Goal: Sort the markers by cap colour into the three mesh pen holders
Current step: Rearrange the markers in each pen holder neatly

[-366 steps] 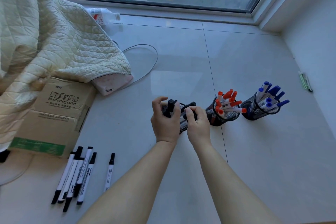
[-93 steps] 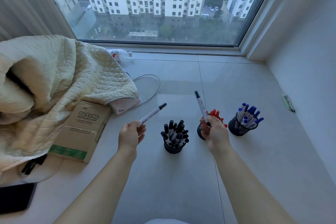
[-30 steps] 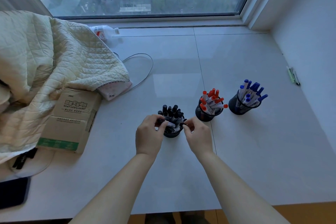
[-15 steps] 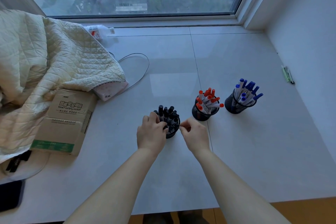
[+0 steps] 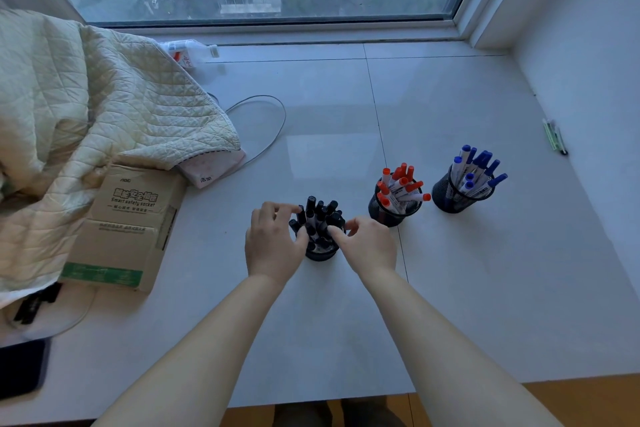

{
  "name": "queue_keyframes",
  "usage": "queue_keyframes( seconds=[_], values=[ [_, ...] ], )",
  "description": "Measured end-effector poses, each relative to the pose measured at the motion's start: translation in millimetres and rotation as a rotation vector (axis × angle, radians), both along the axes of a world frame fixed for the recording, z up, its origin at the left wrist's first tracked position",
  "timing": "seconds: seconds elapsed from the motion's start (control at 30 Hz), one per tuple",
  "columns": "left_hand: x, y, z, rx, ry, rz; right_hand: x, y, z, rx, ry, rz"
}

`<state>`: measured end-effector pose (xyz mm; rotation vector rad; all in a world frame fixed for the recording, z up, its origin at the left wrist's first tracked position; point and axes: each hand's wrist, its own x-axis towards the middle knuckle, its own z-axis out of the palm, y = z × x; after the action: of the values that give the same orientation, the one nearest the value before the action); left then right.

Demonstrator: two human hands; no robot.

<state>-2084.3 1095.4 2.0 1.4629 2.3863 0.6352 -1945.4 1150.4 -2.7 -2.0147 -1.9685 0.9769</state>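
Observation:
Three black mesh holders stand in a row on the pale sill. The left holder [image 5: 320,254] is packed with black-capped markers [image 5: 319,215]. The middle holder [image 5: 390,216] has red-capped markers [image 5: 399,181], and the right holder [image 5: 449,198] has blue-capped markers [image 5: 477,166]. My left hand [image 5: 273,246] curves round the left side of the black-capped bunch, its fingertips touching the caps. My right hand [image 5: 371,246] is at the bunch's right side, thumb and forefinger tips against a cap. Both hands have their fingers apart and hold nothing. No loose markers lie on the sill.
A cream quilt [image 5: 86,107] covers the left side, over a cardboard box [image 5: 124,225]. A grey cable [image 5: 273,125] loops behind the holders. A white bottle [image 5: 188,52] lies by the window. A dark phone [image 5: 20,367] sits at bottom left; green pens [image 5: 554,135] lie by the right wall.
Both hands have loosened from cupping the black holder; their fingers are now spread at the marker caps. The view has shifted slightly.

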Motion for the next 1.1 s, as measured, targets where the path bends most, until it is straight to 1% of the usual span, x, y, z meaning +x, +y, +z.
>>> queue_keyframes(
  seconds=[0.1,0.2,0.37,0.47,0.53,0.63,0.77,0.83,0.9,1.0,1.1],
  values=[
    [-5.9,12.0,0.5,-0.046,0.02,-0.105,-5.1,1.2,2.4,-0.026,-0.044,-0.001],
    [-8.9,23.0,-1.1,-0.117,0.048,-0.156,-10.0,2.0,5.4,-0.055,-0.074,-0.002],
    [-5.4,38.3,-0.7,-0.224,0.039,-0.156,-13.2,1.8,2.1,-0.107,-0.18,0.063],
    [-3.8,42.0,0.5,-0.277,0.07,-0.15,-10.8,0.9,-0.1,-0.1,-0.178,0.072],
    [-4.1,42.0,1.5,-0.277,0.083,-0.151,-8.0,-0.5,0.7,-0.083,-0.132,0.053],
    [-5.6,40.1,5.9,-0.23,0.084,-0.15,-2.9,-3.1,2.6,-0.044,0.016,-0.01],
    [-10.1,34.3,16.3,-0.112,0.033,-0.136,5.3,-6.0,4.6,0.011,0.209,-0.052],
    [-13.6,29.6,22.7,-0.033,-0.02,-0.124,9.5,-7.5,6.5,0.071,0.256,-0.042],
    [-17.0,24.8,29.1,0.062,-0.112,-0.096,14.6,-8.8,10.1,0.123,0.316,-0.062],
    [-22.2,18.1,36.7,0.181,-0.224,0.014,22.5,-8.2,17.0,0.16,0.406,-0.134],
    [-28.9,12.3,42.9,0.241,-0.357,0.183,30.7,-4.2,23.9,0.175,0.497,-0.229]
  ],
)
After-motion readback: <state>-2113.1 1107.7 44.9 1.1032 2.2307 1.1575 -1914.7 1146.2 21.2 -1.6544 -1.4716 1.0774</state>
